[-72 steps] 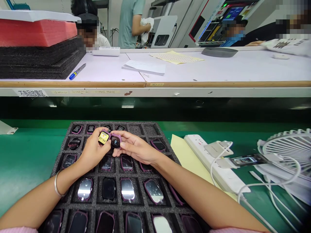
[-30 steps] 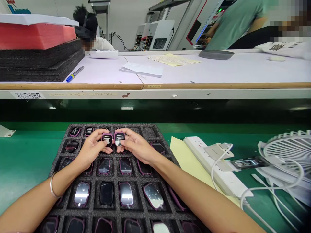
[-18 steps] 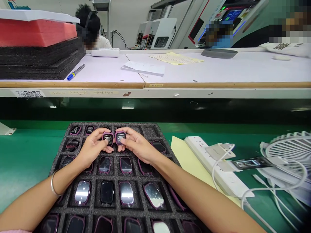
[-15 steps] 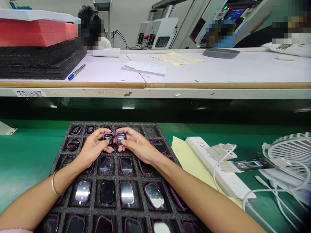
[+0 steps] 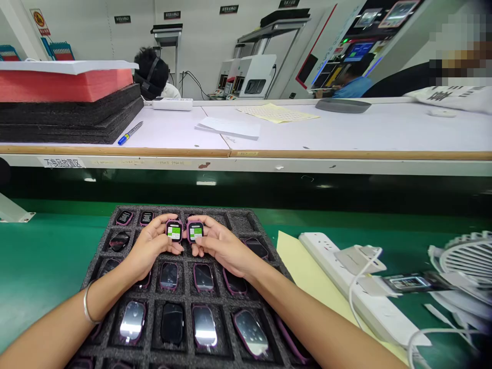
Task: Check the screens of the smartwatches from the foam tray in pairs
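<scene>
My left hand [image 5: 158,238] is closed around a purple-framed smartwatch [image 5: 174,231], its thumb at the lower edge of the screen. A second purple smartwatch [image 5: 195,232] is gripped by my right hand [image 5: 215,240], with the thumb on the lower part of its face. The two watches are side by side, faces up, and both lit screens show green and white blocks. Beneath them lies a dark grey foam tray [image 5: 183,303] whose square pockets hold several more smartwatches, such as a dark-screened one [image 5: 172,323]. My hands and forearms hide some of the pockets.
To the right are a yellow sheet [image 5: 303,266], a white power strip [image 5: 357,287] with plugs and cables, and a white fan [image 5: 467,261]. A raised shelf [image 5: 288,138] crosses behind, bearing stacked foam [image 5: 65,115], a pen [image 5: 130,133] and papers. People sit beyond.
Both watch screens have switched from white text on black to green and white blocks. The view has tilted up slightly, so the scene sits lower. Each hand keeps its watch.
</scene>
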`<state>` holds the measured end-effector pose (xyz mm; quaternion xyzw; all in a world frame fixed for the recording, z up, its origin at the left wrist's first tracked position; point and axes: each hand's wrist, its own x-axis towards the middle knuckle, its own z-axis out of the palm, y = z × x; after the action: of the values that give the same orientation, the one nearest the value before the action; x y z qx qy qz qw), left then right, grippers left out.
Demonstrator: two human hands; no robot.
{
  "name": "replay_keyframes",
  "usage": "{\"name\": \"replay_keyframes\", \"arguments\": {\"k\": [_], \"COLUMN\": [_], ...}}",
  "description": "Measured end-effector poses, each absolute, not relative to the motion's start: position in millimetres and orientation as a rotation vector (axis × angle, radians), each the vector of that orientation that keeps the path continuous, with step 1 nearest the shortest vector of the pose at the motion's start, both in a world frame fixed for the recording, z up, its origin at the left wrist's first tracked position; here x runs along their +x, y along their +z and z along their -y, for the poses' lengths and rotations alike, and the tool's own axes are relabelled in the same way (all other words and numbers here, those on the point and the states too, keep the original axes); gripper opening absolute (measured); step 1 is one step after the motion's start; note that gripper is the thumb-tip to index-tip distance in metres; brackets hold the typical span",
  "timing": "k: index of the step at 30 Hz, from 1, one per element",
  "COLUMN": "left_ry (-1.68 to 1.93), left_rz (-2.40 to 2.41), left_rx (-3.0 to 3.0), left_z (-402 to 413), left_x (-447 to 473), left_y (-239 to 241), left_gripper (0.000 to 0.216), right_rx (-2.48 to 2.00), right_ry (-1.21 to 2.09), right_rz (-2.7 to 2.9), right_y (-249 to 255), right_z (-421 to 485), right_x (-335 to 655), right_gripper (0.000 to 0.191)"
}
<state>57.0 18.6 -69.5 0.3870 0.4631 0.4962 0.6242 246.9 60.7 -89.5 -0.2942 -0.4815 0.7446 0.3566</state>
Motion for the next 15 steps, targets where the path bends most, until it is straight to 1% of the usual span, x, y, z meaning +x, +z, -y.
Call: {"name": "replay_keyframes", "arguments": {"k": [3, 5, 8, 11, 15], "left_ry": [1.134, 1.118, 1.096, 1.095, 1.094], "left_rz": [-1.084, -1.104, -1.098, -1.028, -0.993], "left_rx": [0.908, 0.931, 0.924, 0.87, 0.876], "left_z": [-18.7, -18.8, -18.4, -17.8, -16.8], "left_x": [57.8, 58.1, 57.6, 56.3, 55.6], "left_y": [-70.7, -72.7, -74.5, -73.3, -70.1], "left_gripper": [0.061, 0.055, 0.042, 0.041, 0.039], "right_rx": [-0.763, -0.772, -0.778, -0.766, -0.764], "right_ry": [1.895, 1.891, 1.94, 1.964, 1.918], "right_rz": [1.267, 1.261, 1.204, 1.162, 1.208], "right_y": [-90.8, -92.5, -94.0, -93.1, -91.6], "right_z": [-60.8, -61.6, -63.2, -63.8, -62.1], "right_x": [246.5, 246.2, 245.5, 245.3, 246.1], "right_gripper": [0.048, 0.044, 0.033, 0.035, 0.036]}}
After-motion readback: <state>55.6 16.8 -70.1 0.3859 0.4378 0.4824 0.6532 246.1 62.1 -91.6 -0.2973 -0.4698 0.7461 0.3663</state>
